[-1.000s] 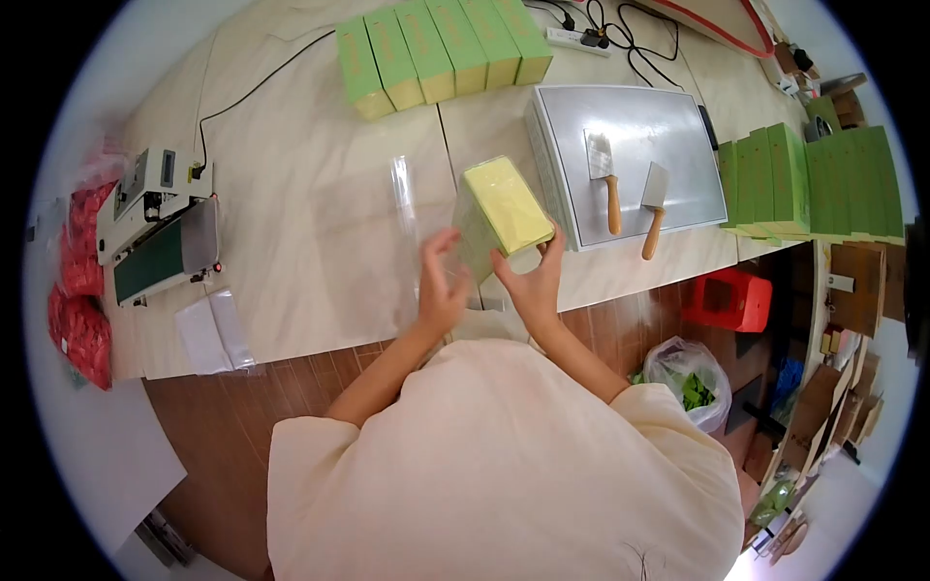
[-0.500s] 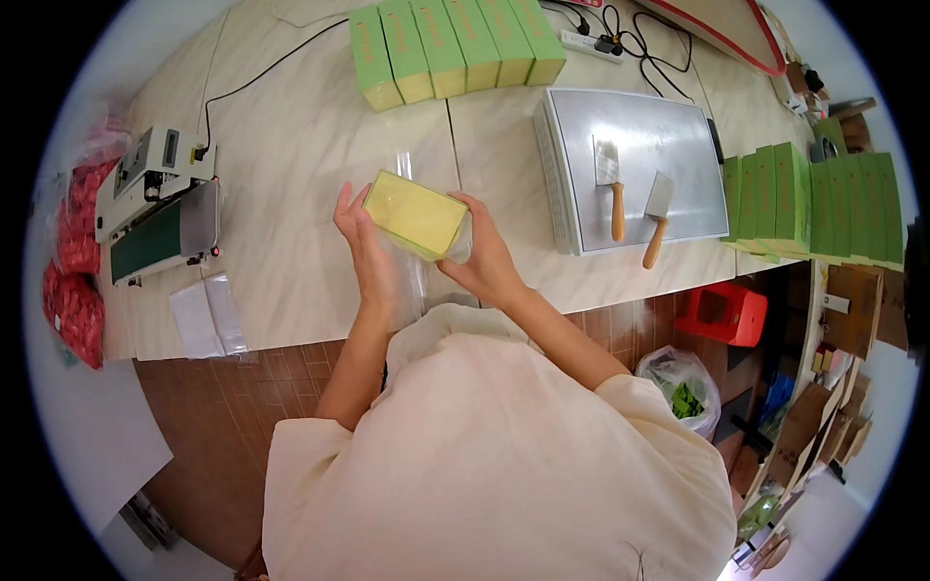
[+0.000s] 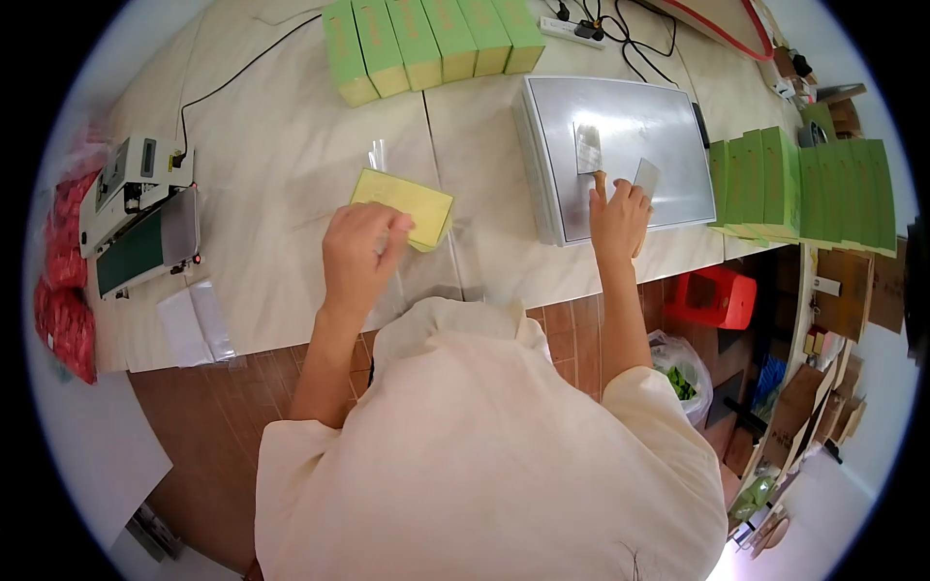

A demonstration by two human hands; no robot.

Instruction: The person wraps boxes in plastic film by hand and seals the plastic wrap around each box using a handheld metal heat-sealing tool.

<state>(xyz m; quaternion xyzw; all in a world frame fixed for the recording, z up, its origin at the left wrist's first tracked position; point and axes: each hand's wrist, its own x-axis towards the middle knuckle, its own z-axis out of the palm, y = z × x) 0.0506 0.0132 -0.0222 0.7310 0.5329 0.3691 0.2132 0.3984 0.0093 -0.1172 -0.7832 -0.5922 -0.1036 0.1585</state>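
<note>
A box with a pale yellow face and green edges (image 3: pixel 412 197), with clear film about it, lies on the table in front of me. My left hand (image 3: pixel 360 254) is over its near left part, fingers curled in; what they pinch, if anything, is hidden. On a flat metal plate to the right, my right hand (image 3: pixel 617 225) closes round the wooden handle of a scraper (image 3: pixel 588 148), whose blade rests on the plate. A second scraper (image 3: pixel 647 177) lies beside it, partly covered by the same hand.
Green boxes (image 3: pixel 421 48) stand in a row at the back, and more (image 3: pixel 775 184) at the right. The metal-topped unit (image 3: pixel 552 155) is right of centre. A sealing machine (image 3: pixel 145 228) and plastic sleeves (image 3: pixel 197 324) are at the left. Black cables run behind.
Both hands held the box up before. Now it is down on the table, my left hand has curled over it, and my right hand has moved right to the scraper.
</note>
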